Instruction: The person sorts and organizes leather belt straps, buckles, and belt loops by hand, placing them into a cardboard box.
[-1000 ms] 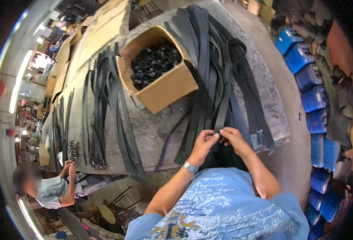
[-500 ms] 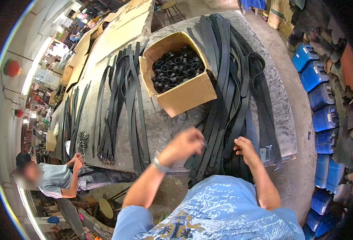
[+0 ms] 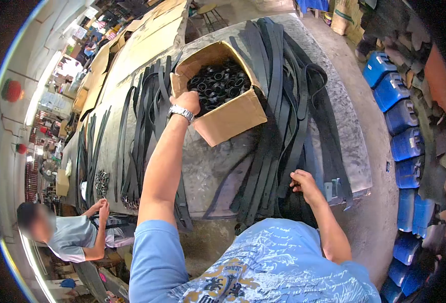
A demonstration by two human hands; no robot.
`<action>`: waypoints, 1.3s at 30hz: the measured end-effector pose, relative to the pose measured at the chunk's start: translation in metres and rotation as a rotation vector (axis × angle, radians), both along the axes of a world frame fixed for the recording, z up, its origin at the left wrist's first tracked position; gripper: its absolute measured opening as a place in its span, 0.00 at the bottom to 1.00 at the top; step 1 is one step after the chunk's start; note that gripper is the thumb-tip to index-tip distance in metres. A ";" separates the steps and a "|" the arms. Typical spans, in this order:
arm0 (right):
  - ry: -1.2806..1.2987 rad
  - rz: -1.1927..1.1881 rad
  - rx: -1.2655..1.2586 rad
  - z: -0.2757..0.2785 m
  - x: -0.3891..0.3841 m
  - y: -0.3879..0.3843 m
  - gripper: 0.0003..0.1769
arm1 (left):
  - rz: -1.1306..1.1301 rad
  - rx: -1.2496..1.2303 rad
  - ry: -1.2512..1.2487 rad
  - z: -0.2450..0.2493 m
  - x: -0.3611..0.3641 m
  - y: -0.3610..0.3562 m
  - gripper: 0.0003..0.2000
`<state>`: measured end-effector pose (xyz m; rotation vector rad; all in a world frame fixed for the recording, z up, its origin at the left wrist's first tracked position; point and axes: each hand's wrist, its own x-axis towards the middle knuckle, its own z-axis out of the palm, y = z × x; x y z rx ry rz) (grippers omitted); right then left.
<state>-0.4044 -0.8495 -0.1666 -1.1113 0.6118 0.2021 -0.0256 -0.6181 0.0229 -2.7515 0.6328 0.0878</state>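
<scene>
My left hand [image 3: 186, 103], with a metal-banded watch [image 3: 181, 114] at the wrist, is at the near left corner of an open cardboard box [image 3: 230, 119]. Its fingers are curled at the rim; whether they grip the cardboard or something inside is hidden. Many small black loops [image 3: 220, 83] fill the box. Over the near edge of the table, my right hand [image 3: 306, 185] has its fingers bent together in a pinch beside the ends of long black belt straps [image 3: 273, 121]. What it holds, if anything, cannot be made out.
More black straps [image 3: 144, 121] lie left of the box on the grey table [image 3: 223, 169]. A co-worker [image 3: 74, 232] stands at the table's left side, hands together. Blue plastic jugs [image 3: 405, 144] line the right wall. A stool [image 3: 208, 9] is at the back.
My left hand has moved forward and left, from above the straps to the box's corner. My right hand stays by the straps, almost unmoved. The view has shifted slightly.
</scene>
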 end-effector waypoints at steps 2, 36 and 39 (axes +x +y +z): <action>-0.004 0.005 -0.003 0.001 0.001 0.000 0.11 | -0.021 0.048 0.006 -0.015 0.009 0.003 0.11; -0.013 -0.009 0.005 0.001 0.001 -0.001 0.10 | -0.155 -0.796 -0.147 0.033 -0.014 -0.001 0.10; -0.015 -0.003 0.002 0.000 0.002 -0.003 0.10 | -0.207 -0.797 -0.090 0.032 -0.014 0.002 0.11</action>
